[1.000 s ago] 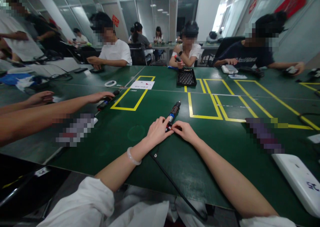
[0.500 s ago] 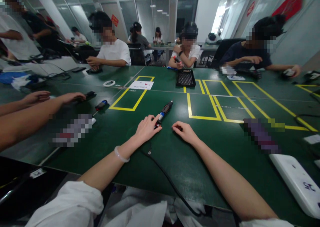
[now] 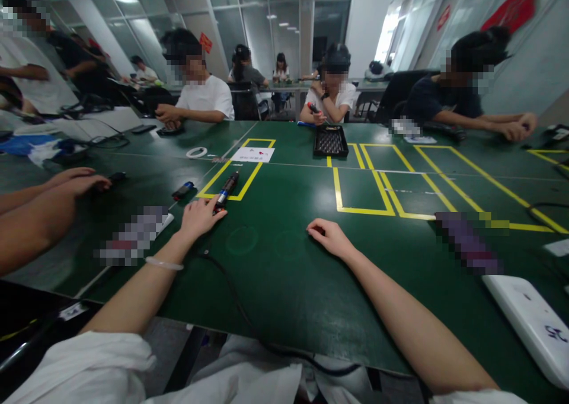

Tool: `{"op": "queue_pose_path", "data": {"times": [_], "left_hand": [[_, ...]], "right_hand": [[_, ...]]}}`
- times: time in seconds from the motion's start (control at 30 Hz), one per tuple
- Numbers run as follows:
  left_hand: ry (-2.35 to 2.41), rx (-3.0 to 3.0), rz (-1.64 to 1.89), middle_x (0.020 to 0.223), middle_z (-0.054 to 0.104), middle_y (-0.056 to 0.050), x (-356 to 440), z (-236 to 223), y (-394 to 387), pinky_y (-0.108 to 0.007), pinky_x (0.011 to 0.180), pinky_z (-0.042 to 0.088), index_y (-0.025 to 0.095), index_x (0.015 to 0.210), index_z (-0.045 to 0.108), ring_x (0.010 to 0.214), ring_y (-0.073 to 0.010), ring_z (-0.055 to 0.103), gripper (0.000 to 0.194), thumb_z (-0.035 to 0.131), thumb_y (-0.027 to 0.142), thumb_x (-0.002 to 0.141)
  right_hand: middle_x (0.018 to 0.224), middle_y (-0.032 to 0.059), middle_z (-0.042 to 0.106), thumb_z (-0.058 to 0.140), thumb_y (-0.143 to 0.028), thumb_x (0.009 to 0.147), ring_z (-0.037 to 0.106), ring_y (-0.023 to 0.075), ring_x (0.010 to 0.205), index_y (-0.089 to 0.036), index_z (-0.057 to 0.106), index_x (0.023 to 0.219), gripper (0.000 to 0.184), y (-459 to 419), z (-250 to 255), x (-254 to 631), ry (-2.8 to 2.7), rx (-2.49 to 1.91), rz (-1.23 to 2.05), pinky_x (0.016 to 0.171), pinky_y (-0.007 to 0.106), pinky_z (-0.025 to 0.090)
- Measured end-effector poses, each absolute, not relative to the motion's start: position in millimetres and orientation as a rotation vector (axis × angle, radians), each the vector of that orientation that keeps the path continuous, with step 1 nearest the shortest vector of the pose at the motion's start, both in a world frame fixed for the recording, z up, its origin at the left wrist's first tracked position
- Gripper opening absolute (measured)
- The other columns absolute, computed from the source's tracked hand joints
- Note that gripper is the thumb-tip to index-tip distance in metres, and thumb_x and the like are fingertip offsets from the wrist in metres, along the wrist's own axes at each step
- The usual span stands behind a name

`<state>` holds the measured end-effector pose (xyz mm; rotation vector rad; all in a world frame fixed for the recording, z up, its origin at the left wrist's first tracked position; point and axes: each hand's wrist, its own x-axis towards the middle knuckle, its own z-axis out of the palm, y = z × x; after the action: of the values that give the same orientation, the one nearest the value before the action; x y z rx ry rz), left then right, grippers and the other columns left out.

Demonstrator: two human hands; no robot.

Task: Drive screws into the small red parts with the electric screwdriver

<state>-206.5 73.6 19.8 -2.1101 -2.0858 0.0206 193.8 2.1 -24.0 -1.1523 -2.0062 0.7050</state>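
Observation:
My left hand (image 3: 200, 217) is closed around the rear end of a corded electric screwdriver (image 3: 229, 189), which has a dark body with a blue and silver band. Its tip points away from me, inside the left yellow-taped rectangle (image 3: 251, 185). A black cord (image 3: 231, 288) trails from under the wrist back over the table edge. My right hand (image 3: 329, 236) rests on the green table (image 3: 284, 297) with its fingers curled in, and I see nothing in them. To the left of the screwdriver lies a short blue and black tool (image 3: 183, 191).
A pixelated flat item (image 3: 136, 235) lies at left, near another person's arms (image 3: 44, 214). At right are another pixelated item (image 3: 466, 241) and a white case (image 3: 528, 327). Across the table, several people sit around a black tray (image 3: 330, 141), a white paper (image 3: 253, 154) and a tape roll (image 3: 196, 153).
My left hand has moved left with the electric screwdriver, from mid-table to the left taped rectangle, and the cord followed. My right hand stays put. The neighbour's hand at left has drawn back.

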Motion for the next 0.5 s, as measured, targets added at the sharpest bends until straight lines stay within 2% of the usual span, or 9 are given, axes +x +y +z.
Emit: {"op": "queue_pose_path", "data": {"times": [0.3, 0.4, 0.5], "left_hand": [[-2.181, -2.029, 0.034, 0.132, 0.050, -0.020, -252, 30, 94, -0.050, 0.100, 0.025, 0.019, 0.141, 0.042, 0.118, -0.0394, 0.044, 0.065, 0.042, 0.055, 0.087], [-2.102, -2.009, 0.004, 0.130, 0.051, -0.020, -249, 29, 92, -0.048, 0.099, 0.029, 0.016, 0.135, 0.047, 0.117, -0.0391, 0.045, 0.061, 0.047, 0.052, 0.085], [-2.057, -1.925, -0.010, 0.123, 0.053, -0.022, -238, 27, 85, -0.042, 0.091, 0.036, 0.009, 0.126, 0.050, 0.110, -0.0367, 0.049, 0.056, 0.048, 0.046, 0.085]], "right_hand": [[0.079, 0.0026, 0.065, 0.053, -0.024, 0.089, 0.057, 0.0142, 0.070, -0.018, 0.065, 0.088, 0.014, 5, -29, 195, -2.019, -1.142, 0.698, 0.064, 0.025, 0.043], [0.080, 0.0027, 0.065, 0.053, -0.023, 0.089, 0.057, 0.0143, 0.071, -0.018, 0.065, 0.088, 0.013, 6, -31, 195, -2.024, -1.132, 0.690, 0.065, 0.024, 0.043], [0.079, 0.0024, 0.065, 0.054, -0.023, 0.089, 0.057, 0.0141, 0.070, -0.018, 0.065, 0.088, 0.012, 6, -30, 195, -2.025, -1.140, 0.692, 0.064, 0.024, 0.042]]}}
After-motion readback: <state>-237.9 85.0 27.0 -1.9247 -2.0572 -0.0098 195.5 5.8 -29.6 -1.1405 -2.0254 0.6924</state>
